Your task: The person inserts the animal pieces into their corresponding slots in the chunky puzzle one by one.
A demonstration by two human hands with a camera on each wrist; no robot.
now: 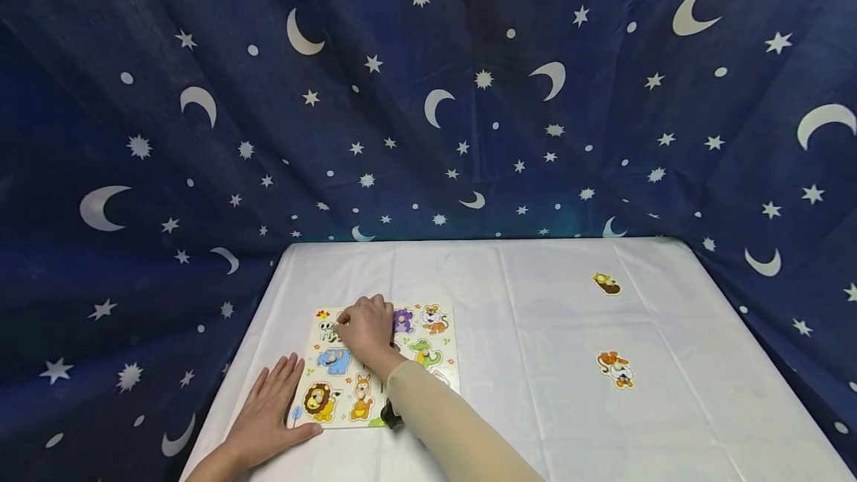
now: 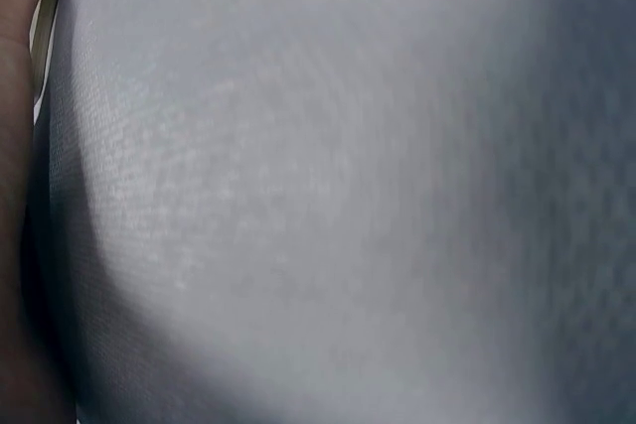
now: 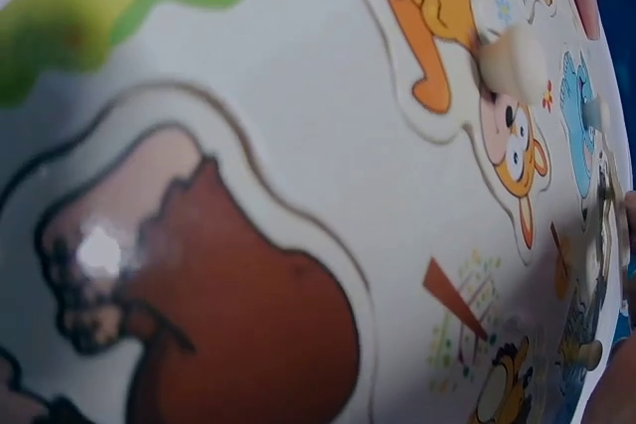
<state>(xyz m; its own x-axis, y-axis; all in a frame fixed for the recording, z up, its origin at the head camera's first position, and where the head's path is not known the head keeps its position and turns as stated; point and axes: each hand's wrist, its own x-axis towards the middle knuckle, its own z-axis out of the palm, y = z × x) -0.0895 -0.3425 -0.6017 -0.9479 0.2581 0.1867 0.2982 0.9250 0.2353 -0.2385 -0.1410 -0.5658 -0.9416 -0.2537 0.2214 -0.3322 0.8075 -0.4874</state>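
Note:
A light wooden knob puzzle board (image 1: 344, 416) with animal pieces lies on the white-covered table. My left hand (image 1: 268, 411) rests flat at its lower left corner, fingers spread and thumb along the bottom edge. Over the board's upper left part, my right hand (image 1: 367, 327) has curled fingers and pinches at the black-and-white striped zebra piece (image 1: 327, 331); its knob is hidden there. Below sit a blue elephant (image 1: 335, 361), a lion (image 1: 320, 402) and a kangaroo (image 1: 361, 398). In the right wrist view, a brown animal picture (image 3: 248, 305) shows without a knob.
Two loose pieces lie to the right on the table: a brown and yellow one (image 1: 607, 284) and an orange and white one (image 1: 616, 369). A black device (image 1: 391, 415) hangs at my right wrist. Behind the table hangs a dark blue moon-and-star curtain (image 1: 402, 95).

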